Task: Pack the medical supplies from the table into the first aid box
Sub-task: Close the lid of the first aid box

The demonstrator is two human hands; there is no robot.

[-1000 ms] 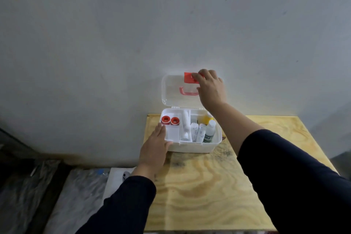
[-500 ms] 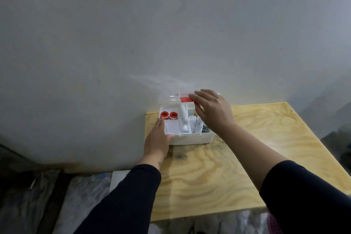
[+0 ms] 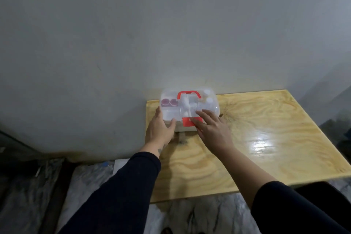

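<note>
The first aid box [image 3: 209, 107] stands at the table's far left corner against the wall, its clear lid down. A red handle [image 3: 189, 93] lies on the lid and a red latch [image 3: 187, 121] hangs at the front. Through the lid I make out two red tape rolls [image 3: 168, 102], white tubes and small bottles. My left hand [image 3: 158, 129] rests against the box's left front corner, thumb touching the lid edge. My right hand [image 3: 212, 129] lies flat with spread fingers, its fingertips on the latch and the lid's front edge.
The plywood table [image 3: 266, 138] stretches to the right and toward me, with a glossy glare patch. A grey wall [image 3: 171, 34] rises right behind the box. Left of the table, below, lie plastic-covered floor [image 3: 38, 186] and a white sheet [image 3: 119, 165].
The lid has swung down from upright to closed over the box. My right hand came down with it onto the front latch. My left hand stayed at the box's left side.
</note>
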